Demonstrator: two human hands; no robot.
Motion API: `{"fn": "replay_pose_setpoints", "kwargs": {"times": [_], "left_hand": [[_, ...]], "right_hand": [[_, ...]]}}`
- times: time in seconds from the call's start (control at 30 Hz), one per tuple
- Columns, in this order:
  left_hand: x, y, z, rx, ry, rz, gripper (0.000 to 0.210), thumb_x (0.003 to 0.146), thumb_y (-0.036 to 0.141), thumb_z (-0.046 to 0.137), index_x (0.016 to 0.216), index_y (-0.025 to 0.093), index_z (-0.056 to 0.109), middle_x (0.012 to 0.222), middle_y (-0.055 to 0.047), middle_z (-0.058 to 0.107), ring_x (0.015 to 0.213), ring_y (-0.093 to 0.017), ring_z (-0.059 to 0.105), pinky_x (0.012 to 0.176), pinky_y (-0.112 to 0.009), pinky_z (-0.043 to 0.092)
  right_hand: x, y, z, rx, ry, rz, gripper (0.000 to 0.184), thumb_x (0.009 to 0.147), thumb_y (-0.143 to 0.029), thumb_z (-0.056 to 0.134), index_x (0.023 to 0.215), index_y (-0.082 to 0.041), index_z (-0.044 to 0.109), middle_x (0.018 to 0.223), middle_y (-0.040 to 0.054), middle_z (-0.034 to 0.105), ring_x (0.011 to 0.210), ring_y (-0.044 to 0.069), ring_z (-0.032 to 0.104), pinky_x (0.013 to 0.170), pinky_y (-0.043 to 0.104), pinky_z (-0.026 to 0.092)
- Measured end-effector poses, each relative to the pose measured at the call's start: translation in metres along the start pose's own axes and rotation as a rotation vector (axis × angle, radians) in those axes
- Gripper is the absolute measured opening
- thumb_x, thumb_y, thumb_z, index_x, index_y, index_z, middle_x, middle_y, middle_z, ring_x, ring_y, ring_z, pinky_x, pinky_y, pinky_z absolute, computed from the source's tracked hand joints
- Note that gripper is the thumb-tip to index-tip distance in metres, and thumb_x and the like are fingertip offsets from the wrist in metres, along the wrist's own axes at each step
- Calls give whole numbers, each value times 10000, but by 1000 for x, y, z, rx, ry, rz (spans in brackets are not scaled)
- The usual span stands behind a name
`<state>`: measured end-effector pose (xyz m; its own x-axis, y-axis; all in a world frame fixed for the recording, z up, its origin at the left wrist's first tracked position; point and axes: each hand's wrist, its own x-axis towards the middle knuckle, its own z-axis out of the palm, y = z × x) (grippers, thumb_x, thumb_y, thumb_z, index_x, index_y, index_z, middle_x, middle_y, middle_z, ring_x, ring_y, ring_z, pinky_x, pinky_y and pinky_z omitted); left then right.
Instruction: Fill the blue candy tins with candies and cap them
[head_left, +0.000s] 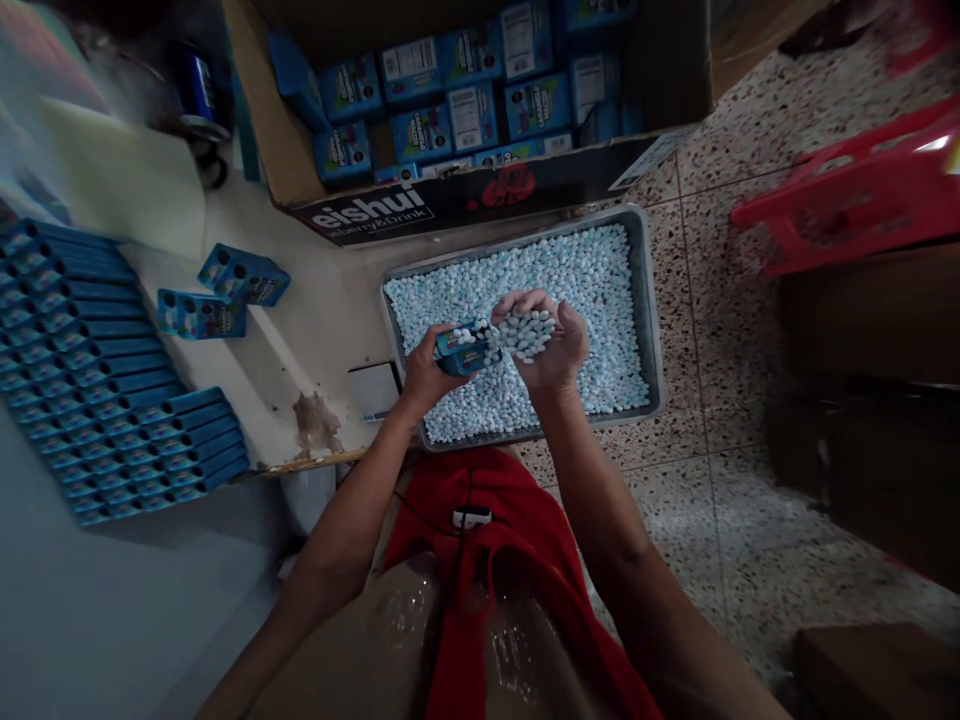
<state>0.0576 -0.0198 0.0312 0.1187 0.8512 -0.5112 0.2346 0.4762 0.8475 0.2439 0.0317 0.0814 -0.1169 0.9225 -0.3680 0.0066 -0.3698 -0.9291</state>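
My left hand [429,375] grips a small blue printed box [460,358] over the left part of a grey tray [654,330]. Pale blue and white oval candies [592,270] fill this tray in a thick layer. Cupped palm up, my right hand [561,362] holds a heap of the same candies beside the box's right end. Some candies lie on the box and between it and my right fingers. How full the box is inside cannot be seen.
Beyond the tray stands a large open carton [450,205] holding several blue boxes. Stacked blue boxes [112,370] fill the table's left side, with two loose boxes [225,290] nearby. A red plastic stool [847,200] and brown cartons [877,400] are at the right.
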Motion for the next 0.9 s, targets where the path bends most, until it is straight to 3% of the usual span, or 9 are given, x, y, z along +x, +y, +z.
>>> {"fn": "replay_pose_setpoints", "kwargs": {"times": [0.13, 0.27, 0.37, 0.47, 0.6, 0.73, 0.83, 0.9], "left_hand": [[4, 0, -1, 17, -21, 39, 785, 529, 207, 979, 1246, 228, 659, 1220, -58, 726, 1139, -285, 693, 1035, -341, 502], [9, -8, -2, 69, -16, 102, 760, 561, 220, 968, 1250, 225, 647, 1231, -58, 729, 1175, -292, 698, 1066, -360, 520], [12, -20, -3, 154, 49, 200, 750, 610, 212, 941, 1281, 236, 607, 1267, -57, 734, 1180, -279, 715, 1048, -375, 555], [17, -34, -4, 198, 102, 297, 745, 650, 236, 933, 1307, 249, 582, 1291, -66, 729, 1188, -273, 720, 1024, -381, 583], [24, -52, -7, 120, 170, 299, 769, 661, 409, 966, 1300, 269, 563, 1268, -73, 729, 1145, -280, 737, 982, -412, 613], [23, -69, -13, 55, 185, 254, 847, 636, 570, 962, 1306, 275, 536, 1268, -78, 712, 1120, -277, 740, 957, -433, 623], [19, -79, -20, 26, 148, 235, 867, 641, 638, 940, 1309, 284, 516, 1230, -71, 702, 1082, -277, 744, 926, -441, 634], [15, -82, -26, 23, 113, 253, 868, 661, 649, 929, 1324, 289, 500, 1257, -84, 684, 1130, -293, 731, 968, -471, 627]], "right_hand": [[4, -6, 4, 40, 32, 1, 816, 907, -898, 132, 1012, -265, 636, 969, 110, 553, 974, 281, 597, 963, 493, 525], [5, -9, 13, 257, 70, -33, 612, 934, -824, 344, 759, -271, 538, 828, 71, 543, 898, 263, 605, 961, 484, 522], [4, -7, 21, 353, 31, -58, 536, 934, -750, 490, 707, -272, 578, 788, 60, 593, 914, 270, 633, 992, 479, 516], [1, -2, 23, 311, -31, -82, 529, 950, -735, 515, 725, -274, 643, 874, 65, 705, 1069, 293, 670, 1112, 516, 479], [-16, 19, 4, 15, -59, -128, 520, 1014, -711, 413, 947, -292, 714, 1259, 39, 748, 1373, 309, 591, 1229, 603, 398], [-63, 64, -18, -646, -103, -93, 491, 985, -619, 545, 1344, -306, 663, 1628, 77, 503, 1529, 341, 439, 1248, 612, 365], [-87, 102, -18, -1078, -188, -79, 651, 913, -552, 678, 1500, -285, 587, 1715, 132, 358, 1594, 421, 311, 1255, 634, 327], [-82, 119, -14, -1219, -198, -74, 699, 898, -525, 713, 1537, -286, 562, 1710, 150, 361, 1578, 445, 321, 1237, 633, 342]]}}
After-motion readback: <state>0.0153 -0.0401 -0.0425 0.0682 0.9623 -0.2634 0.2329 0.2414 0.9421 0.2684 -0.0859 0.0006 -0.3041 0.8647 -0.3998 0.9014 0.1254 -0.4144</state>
